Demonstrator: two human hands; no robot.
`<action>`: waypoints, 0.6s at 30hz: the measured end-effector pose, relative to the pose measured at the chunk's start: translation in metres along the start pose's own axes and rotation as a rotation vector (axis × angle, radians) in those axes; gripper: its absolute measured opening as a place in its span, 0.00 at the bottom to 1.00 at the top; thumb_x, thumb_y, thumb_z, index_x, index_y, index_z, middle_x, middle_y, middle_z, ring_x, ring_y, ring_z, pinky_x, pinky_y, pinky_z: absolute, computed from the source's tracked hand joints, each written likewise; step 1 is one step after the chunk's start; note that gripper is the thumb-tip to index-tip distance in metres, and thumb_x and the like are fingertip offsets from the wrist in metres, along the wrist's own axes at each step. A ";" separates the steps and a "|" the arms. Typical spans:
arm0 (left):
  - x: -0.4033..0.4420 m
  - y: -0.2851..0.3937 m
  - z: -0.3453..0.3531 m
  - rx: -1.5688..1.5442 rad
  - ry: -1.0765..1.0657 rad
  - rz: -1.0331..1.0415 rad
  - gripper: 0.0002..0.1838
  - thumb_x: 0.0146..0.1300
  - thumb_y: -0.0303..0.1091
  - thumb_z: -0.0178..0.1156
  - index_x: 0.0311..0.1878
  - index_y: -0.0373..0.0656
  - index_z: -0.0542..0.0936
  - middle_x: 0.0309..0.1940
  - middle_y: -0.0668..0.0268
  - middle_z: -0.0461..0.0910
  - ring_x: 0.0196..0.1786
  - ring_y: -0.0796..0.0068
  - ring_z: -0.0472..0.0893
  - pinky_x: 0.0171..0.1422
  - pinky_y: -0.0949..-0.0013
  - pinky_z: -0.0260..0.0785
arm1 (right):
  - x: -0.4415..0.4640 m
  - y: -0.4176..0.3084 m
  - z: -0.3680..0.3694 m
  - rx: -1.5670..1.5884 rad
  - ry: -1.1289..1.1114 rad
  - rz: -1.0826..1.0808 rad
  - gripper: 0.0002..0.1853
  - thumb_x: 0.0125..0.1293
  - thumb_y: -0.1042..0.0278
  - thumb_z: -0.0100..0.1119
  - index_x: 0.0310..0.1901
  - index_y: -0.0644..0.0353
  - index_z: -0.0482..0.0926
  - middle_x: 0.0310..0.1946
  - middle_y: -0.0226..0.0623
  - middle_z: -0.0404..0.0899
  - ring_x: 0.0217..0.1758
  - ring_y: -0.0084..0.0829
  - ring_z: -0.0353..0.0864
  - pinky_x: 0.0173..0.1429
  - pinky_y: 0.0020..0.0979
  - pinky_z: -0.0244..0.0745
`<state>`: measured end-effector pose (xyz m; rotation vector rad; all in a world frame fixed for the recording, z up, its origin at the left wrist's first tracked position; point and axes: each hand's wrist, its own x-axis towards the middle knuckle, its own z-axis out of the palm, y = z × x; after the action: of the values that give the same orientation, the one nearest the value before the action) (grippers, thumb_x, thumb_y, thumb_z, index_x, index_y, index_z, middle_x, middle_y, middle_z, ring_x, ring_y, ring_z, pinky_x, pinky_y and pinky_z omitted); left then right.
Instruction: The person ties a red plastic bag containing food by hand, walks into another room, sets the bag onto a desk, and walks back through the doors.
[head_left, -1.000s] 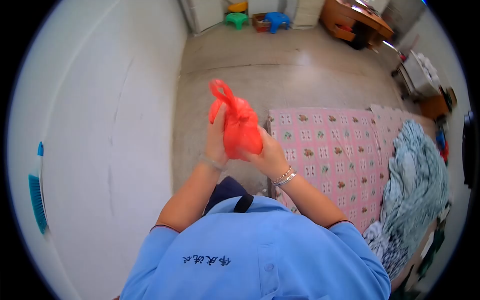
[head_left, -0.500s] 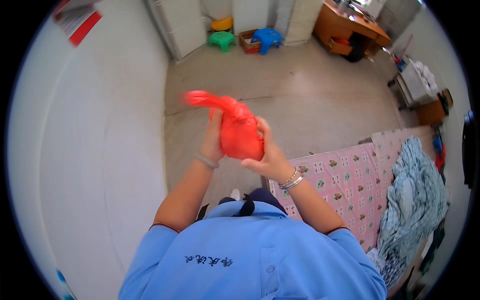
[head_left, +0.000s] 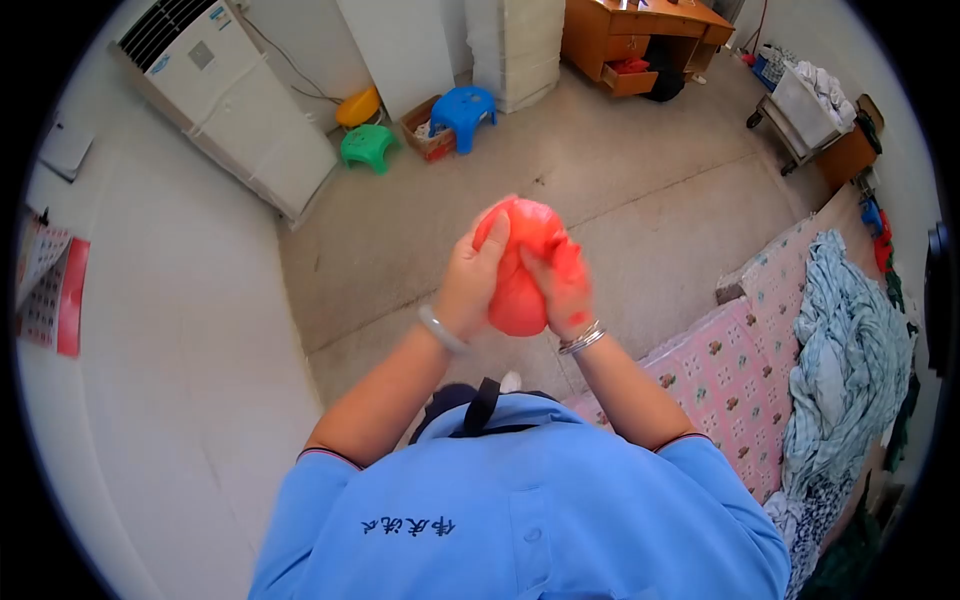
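Note:
Between my hands, in front of my body, is a red plastic bag (head_left: pixel 518 300) bunched into a rounded bundle; what it holds inside is hidden. My left hand (head_left: pixel 474 275), with a pale bangle at the wrist, grips the bundle's left side, thumb lying on top. On the right side, my right hand (head_left: pixel 562 290), wearing silver bracelets, is closed around the bag, with folds of red plastic covering part of its fingers.
To the right a pink patterned table (head_left: pixel 690 365) bears a heap of pale blue cloth (head_left: pixel 835 350). Ahead stand a green stool (head_left: pixel 370 148), a blue stool (head_left: pixel 464 112), a cardboard box (head_left: pixel 428 140) and a wooden desk (head_left: pixel 605 40). A white cart (head_left: pixel 800 110) holds white cloth.
The bag's loose end, which stuck out to the left, is now folded in against the bundle. Both hands have shifted slightly right and turned around it. My view has swung left.

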<state>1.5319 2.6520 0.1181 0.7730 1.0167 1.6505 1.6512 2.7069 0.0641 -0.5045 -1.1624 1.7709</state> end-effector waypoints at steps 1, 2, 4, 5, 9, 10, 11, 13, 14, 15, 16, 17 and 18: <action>0.024 0.008 0.003 -0.135 -0.031 0.007 0.30 0.73 0.48 0.47 0.71 0.41 0.56 0.65 0.60 0.65 0.65 0.72 0.67 0.66 0.68 0.63 | 0.029 -0.011 -0.003 0.113 -0.001 0.129 0.19 0.65 0.69 0.60 0.57 0.60 0.72 0.53 0.36 0.77 0.55 0.26 0.76 0.59 0.30 0.72; 0.047 0.012 0.002 -0.062 0.068 0.003 0.31 0.72 0.49 0.47 0.71 0.41 0.56 0.65 0.61 0.65 0.65 0.70 0.67 0.67 0.66 0.62 | 0.060 -0.019 -0.002 0.239 0.055 0.190 0.21 0.70 0.60 0.55 0.60 0.59 0.70 0.58 0.38 0.73 0.57 0.30 0.76 0.57 0.33 0.74; 0.089 0.014 -0.005 0.002 0.146 -0.025 0.33 0.72 0.52 0.46 0.72 0.43 0.54 0.66 0.62 0.65 0.66 0.68 0.67 0.68 0.63 0.60 | 0.113 -0.032 -0.013 0.281 0.066 0.230 0.25 0.69 0.54 0.54 0.63 0.57 0.66 0.61 0.37 0.70 0.58 0.29 0.74 0.60 0.33 0.72; 0.112 0.010 -0.010 -0.012 0.131 -0.046 0.34 0.71 0.54 0.46 0.72 0.43 0.54 0.66 0.62 0.65 0.66 0.67 0.67 0.69 0.61 0.60 | 0.141 -0.037 -0.022 0.303 0.072 0.241 0.27 0.69 0.51 0.53 0.65 0.56 0.64 0.62 0.37 0.68 0.59 0.28 0.74 0.61 0.34 0.70; 0.228 -0.022 -0.035 -0.264 -0.165 -0.241 0.34 0.70 0.56 0.47 0.71 0.45 0.55 0.65 0.62 0.66 0.65 0.66 0.69 0.66 0.60 0.64 | 0.225 -0.052 -0.064 0.025 -0.131 0.271 0.34 0.71 0.37 0.39 0.69 0.54 0.58 0.61 0.37 0.69 0.59 0.27 0.72 0.60 0.34 0.69; 0.259 -0.026 -0.037 -0.282 -0.202 -0.302 0.34 0.70 0.56 0.47 0.71 0.46 0.57 0.64 0.62 0.67 0.64 0.67 0.70 0.64 0.60 0.66 | 0.242 -0.050 -0.079 -0.079 -0.058 0.247 0.35 0.70 0.37 0.40 0.69 0.54 0.58 0.61 0.37 0.68 0.59 0.27 0.72 0.60 0.34 0.69; 0.293 -0.028 -0.036 -0.286 -0.241 -0.359 0.33 0.70 0.55 0.48 0.70 0.45 0.58 0.63 0.62 0.68 0.62 0.68 0.71 0.62 0.61 0.68 | 0.266 -0.053 -0.099 -0.193 0.011 0.219 0.35 0.70 0.38 0.42 0.69 0.53 0.58 0.62 0.37 0.67 0.58 0.27 0.72 0.60 0.34 0.70; 0.355 -0.030 -0.026 -0.293 -0.324 -0.481 0.30 0.70 0.53 0.49 0.67 0.44 0.61 0.59 0.63 0.71 0.59 0.70 0.74 0.58 0.64 0.71 | 0.312 -0.063 -0.127 -0.297 0.176 0.136 0.34 0.68 0.41 0.47 0.69 0.52 0.58 0.61 0.37 0.68 0.57 0.26 0.73 0.60 0.33 0.69; 0.378 -0.037 -0.013 -0.309 -0.340 -0.510 0.27 0.70 0.51 0.49 0.65 0.44 0.63 0.55 0.63 0.74 0.53 0.71 0.76 0.53 0.65 0.73 | 0.327 -0.065 -0.136 -0.284 0.271 0.080 0.33 0.68 0.44 0.51 0.69 0.53 0.59 0.59 0.37 0.69 0.56 0.26 0.73 0.60 0.32 0.69; 0.404 -0.044 0.002 -0.320 -0.351 -0.550 0.24 0.71 0.48 0.50 0.63 0.44 0.65 0.50 0.64 0.76 0.48 0.71 0.78 0.48 0.66 0.74 | 0.345 -0.068 -0.146 -0.266 0.372 0.028 0.33 0.67 0.48 0.55 0.68 0.54 0.59 0.58 0.37 0.71 0.55 0.25 0.74 0.60 0.31 0.69; 0.429 -0.051 0.017 -0.327 -0.363 -0.590 0.21 0.71 0.46 0.50 0.61 0.44 0.67 0.46 0.64 0.78 0.42 0.72 0.80 0.43 0.67 0.76 | 0.364 -0.076 -0.155 -0.277 0.384 -0.038 0.31 0.66 0.52 0.57 0.66 0.55 0.61 0.56 0.37 0.72 0.54 0.24 0.74 0.60 0.30 0.69; 0.450 -0.059 0.032 -0.306 -0.401 -0.644 0.21 0.71 0.45 0.50 0.61 0.44 0.68 0.45 0.64 0.78 0.42 0.73 0.80 0.42 0.68 0.76 | 0.381 -0.086 -0.163 -0.287 0.399 -0.108 0.29 0.65 0.57 0.60 0.64 0.56 0.63 0.54 0.36 0.74 0.54 0.24 0.75 0.60 0.30 0.70; 0.468 -0.069 0.046 -0.277 -0.441 -0.705 0.20 0.71 0.45 0.50 0.60 0.43 0.68 0.45 0.65 0.79 0.41 0.73 0.80 0.40 0.69 0.76 | 0.393 -0.092 -0.174 -0.293 0.422 -0.176 0.27 0.63 0.61 0.62 0.62 0.57 0.65 0.52 0.36 0.75 0.53 0.23 0.75 0.59 0.30 0.70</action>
<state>1.4652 3.1216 0.0824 0.4779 0.6199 0.9266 1.6317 3.1428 0.1185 -0.8749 -1.1259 1.2691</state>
